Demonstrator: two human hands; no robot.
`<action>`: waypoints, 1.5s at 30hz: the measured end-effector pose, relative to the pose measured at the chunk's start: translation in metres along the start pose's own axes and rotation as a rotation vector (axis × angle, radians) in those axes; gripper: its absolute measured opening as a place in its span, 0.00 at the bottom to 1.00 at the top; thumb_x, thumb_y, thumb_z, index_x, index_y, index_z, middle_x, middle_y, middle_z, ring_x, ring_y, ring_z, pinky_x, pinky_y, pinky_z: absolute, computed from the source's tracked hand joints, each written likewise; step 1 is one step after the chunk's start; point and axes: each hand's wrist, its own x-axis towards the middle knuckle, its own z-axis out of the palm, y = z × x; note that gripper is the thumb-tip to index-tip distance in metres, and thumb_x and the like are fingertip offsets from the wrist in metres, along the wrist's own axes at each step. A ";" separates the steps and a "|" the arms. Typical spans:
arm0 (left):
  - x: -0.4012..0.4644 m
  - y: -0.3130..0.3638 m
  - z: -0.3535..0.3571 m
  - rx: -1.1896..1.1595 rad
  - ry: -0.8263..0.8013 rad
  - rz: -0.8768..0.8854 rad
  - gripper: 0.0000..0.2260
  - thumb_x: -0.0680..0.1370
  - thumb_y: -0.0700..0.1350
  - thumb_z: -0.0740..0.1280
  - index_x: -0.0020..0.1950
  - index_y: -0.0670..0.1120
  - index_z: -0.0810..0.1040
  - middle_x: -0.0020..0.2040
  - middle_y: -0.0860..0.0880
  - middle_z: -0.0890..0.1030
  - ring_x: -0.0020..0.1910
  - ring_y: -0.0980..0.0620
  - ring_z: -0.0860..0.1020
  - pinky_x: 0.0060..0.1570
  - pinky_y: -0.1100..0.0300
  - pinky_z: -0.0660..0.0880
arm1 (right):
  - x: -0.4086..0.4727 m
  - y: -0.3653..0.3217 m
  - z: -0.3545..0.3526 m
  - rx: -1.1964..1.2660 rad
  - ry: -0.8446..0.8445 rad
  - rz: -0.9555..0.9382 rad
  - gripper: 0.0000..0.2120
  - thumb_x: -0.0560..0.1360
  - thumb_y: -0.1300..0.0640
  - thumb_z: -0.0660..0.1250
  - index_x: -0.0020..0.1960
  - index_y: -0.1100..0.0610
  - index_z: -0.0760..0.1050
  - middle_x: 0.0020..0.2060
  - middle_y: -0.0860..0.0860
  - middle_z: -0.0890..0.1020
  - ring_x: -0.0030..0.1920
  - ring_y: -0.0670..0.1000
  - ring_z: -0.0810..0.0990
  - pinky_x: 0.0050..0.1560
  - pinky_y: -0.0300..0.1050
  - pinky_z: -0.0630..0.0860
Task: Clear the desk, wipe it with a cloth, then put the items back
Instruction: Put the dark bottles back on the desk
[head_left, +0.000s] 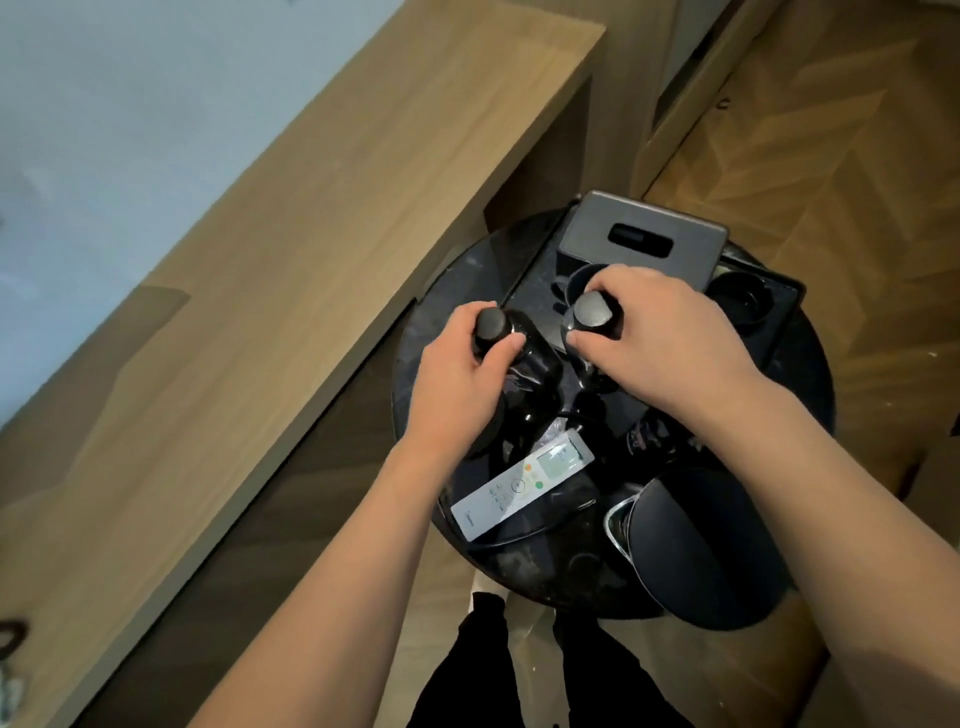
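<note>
Down at a round black side table (810, 374), which stands just beside the wooden desk (322, 218), both hands of the person are busy. The left hand (457, 374) has its fingers and thumb curled round the neck of a black glossy bottle (524, 358) with a round dark cap (492, 323); the thumb lies across the neck just under the cap. The right hand (670, 332) grips a second black container by its top, and its round dark lid (592, 310) shows between the thumb and the fingers. What exactly these two containers are, I cannot tell, because they are dark and the hands hide much of them. Both seem to stand on the table, but the contact is hidden.

Behind the hands, a grey tissue box (644, 239) with a dark oval opening stands on a black rectangular tray (779, 332). On the right part of this tray there is a black cup (740, 299). Nearer to the person, a white remote control (519, 486) with a small screen lies flat on the table, turned diagonally, and a thin black cable (540, 530) runs under its near end. To the right of the remote, a black kettle (706, 545) with a shiny metal rim stands at the table edge and partly reaches over it.

The desk top in this view carries nothing, except a dark object at the lower left corner, which is too cut off to name. The floor (831, 130) is wooden, with a herringbone pattern.
</note>
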 end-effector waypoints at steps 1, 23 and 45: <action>-0.003 0.000 -0.011 -0.010 0.036 -0.001 0.14 0.79 0.53 0.70 0.64 0.53 0.76 0.48 0.58 0.82 0.43 0.56 0.81 0.48 0.53 0.79 | 0.002 -0.010 -0.005 0.002 0.007 -0.034 0.15 0.75 0.43 0.69 0.57 0.48 0.74 0.53 0.47 0.79 0.54 0.54 0.77 0.44 0.46 0.68; -0.327 -0.163 -0.311 -0.023 0.948 -0.600 0.11 0.79 0.53 0.70 0.59 0.53 0.76 0.47 0.57 0.81 0.44 0.56 0.79 0.47 0.58 0.76 | -0.120 -0.418 0.158 0.031 -0.478 -0.927 0.13 0.77 0.44 0.68 0.58 0.46 0.73 0.50 0.48 0.78 0.48 0.53 0.76 0.49 0.51 0.76; -0.695 -0.296 -0.417 -0.047 1.516 -1.153 0.09 0.78 0.52 0.71 0.57 0.55 0.77 0.48 0.58 0.81 0.48 0.57 0.79 0.46 0.56 0.77 | -0.429 -0.714 0.337 -0.038 -0.946 -1.572 0.10 0.75 0.46 0.71 0.53 0.45 0.74 0.47 0.41 0.76 0.47 0.46 0.75 0.42 0.39 0.70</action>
